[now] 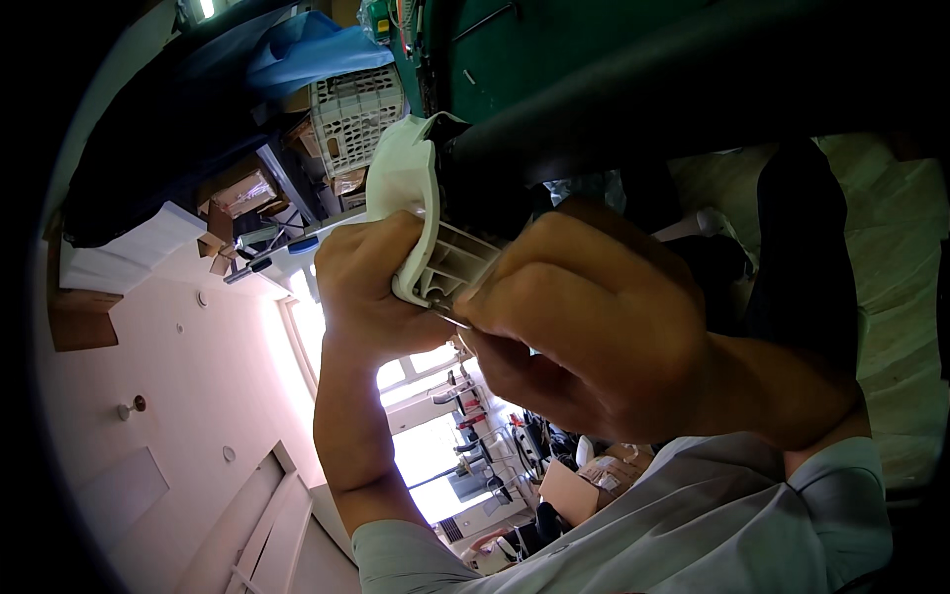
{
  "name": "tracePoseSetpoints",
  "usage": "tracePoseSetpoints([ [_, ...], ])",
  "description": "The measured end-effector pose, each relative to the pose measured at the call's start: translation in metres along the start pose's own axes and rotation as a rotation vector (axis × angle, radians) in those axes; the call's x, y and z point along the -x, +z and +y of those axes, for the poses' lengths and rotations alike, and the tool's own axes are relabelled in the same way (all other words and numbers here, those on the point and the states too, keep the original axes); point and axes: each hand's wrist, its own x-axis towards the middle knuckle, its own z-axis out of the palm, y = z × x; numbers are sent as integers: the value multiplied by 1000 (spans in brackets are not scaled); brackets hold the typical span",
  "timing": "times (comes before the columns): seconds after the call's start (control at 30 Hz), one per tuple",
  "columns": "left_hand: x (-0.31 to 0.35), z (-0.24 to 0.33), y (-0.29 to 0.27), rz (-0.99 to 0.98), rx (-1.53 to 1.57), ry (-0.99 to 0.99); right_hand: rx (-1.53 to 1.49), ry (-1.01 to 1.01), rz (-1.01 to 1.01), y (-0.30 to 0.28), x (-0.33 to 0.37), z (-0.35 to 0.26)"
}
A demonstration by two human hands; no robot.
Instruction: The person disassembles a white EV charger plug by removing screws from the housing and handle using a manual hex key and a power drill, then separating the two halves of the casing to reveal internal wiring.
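A curved white plastic part (404,168) with ribbed compartments along its open edge is in the middle. My left hand (368,272) is closed around its lower left side. My right hand (594,317) is closed in a pinch, close against the ribbed edge. A thin metal piece (451,316) sticks out from its fingertips toward the corner of the part; the rest of it is hidden in the fingers, so its kind does not show. Something dark adjoins the right side of the white part, mostly in shadow.
A thick dark bar (633,99) crosses above my right hand. Beyond it lies a green surface (554,49) with a small metal piece (469,76) on it. A white slatted crate (356,119) and cardboard boxes (574,490) are farther off.
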Motion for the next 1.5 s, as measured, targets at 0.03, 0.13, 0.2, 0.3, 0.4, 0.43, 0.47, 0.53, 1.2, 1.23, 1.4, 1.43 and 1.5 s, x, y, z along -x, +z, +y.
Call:
tracePoseSetpoints([
  [0.03,-1,1,0,-9,-15,-6,5,8,-5,-1,-2,-1],
  [0.13,-3,7,0,-19,-20,-18,53,11,-36,-3,-8,-7],
  [0.2,-7,12,3,-1,7,-21,120,35,-91,-8,-17,-14],
  [0.3,-6,15,8,17,-17,-41,243,130,-221,-13,-24,-24],
  [0.4,0,13,18,40,-1,-75,352,156,-353,-18,-24,-27],
  [0.43,-1,18,19,61,-2,-67,387,134,-378,-25,-25,-33],
  [0.47,-1,22,20,67,-24,-76,402,155,-430,-32,-27,-41],
  [0.53,1,19,28,104,0,-70,463,152,-523,-35,-27,-40],
  [1.2,16,17,52,217,22,-59,637,830,-1054,-25,-70,-65],
  [1.23,16,17,52,206,18,-50,654,792,-1053,-25,-70,-66],
  [1.4,16,17,51,141,-25,-46,753,536,-1089,-26,-65,-64],
  [1.43,16,16,51,136,-31,-44,787,483,-1100,-27,-64,-63],
  [1.5,16,16,51,123,-46,-43,850,374,-1120,-28,-62,-61],
])
